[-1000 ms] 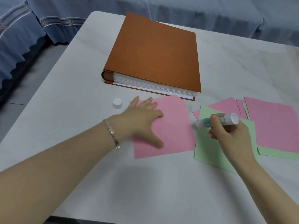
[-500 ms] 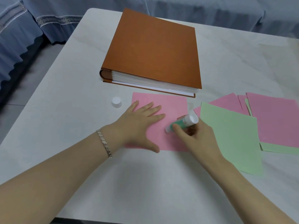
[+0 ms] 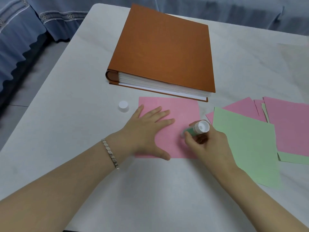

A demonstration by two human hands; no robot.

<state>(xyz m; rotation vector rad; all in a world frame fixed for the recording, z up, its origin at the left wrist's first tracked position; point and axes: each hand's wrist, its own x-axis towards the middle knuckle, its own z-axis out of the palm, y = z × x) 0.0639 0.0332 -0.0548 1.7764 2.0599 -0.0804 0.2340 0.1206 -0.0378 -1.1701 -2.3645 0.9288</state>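
Note:
A pink paper square [image 3: 182, 111] lies on the white table [image 3: 83, 81] in front of a closed brown album [image 3: 165, 49]. My left hand [image 3: 147, 129] lies flat on the sheet's left half, fingers spread, pressing it down. My right hand [image 3: 207, 144] grips a green glue stick [image 3: 197, 128] with a white end, its tip pointing down-left onto the pink sheet's right part. The stick's white cap [image 3: 123, 106] stands on the table left of the sheet.
A green sheet [image 3: 247, 148] lies to the right, over several more pink sheets [image 3: 289, 124] and a green one. Blue cloth-covered furniture [image 3: 25, 30] stands beyond the table's left and far edges. The table's near edge is at the bottom.
My right hand has brought the glue stick leftward from over the green sheet onto the pink sheet. My left hand has stayed flat on the pink sheet.

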